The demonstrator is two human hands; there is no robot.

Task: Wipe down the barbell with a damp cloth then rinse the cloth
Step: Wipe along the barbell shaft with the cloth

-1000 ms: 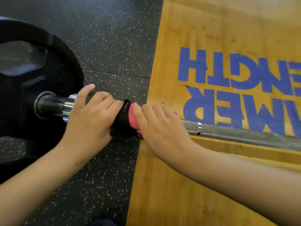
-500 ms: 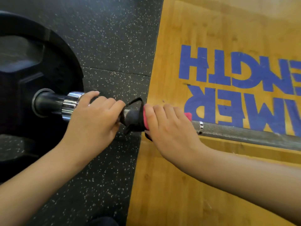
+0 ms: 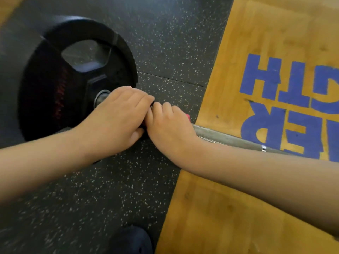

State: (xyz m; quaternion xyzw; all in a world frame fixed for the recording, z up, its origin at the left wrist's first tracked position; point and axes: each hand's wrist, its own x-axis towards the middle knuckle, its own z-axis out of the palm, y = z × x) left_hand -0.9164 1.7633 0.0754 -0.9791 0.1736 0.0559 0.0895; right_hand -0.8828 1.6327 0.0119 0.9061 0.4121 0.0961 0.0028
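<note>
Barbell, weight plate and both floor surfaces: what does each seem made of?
The barbell: seemingly bare steel, dull grey with knurled texture. The weight plate: probably rubber-coated, matte black, moulded grip hole. The dark floor: speckled rubber matting, seam visible. The platform: wood, likely bamboo, varnished, painted blue lettering.

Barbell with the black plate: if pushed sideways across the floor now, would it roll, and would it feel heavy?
Likely to roll: the barbell sits on a round plate standing on edge on flat floor. Probably heavy, given that thick plate. The left hand gripping it and right hand on the cloth should steady it.
</note>
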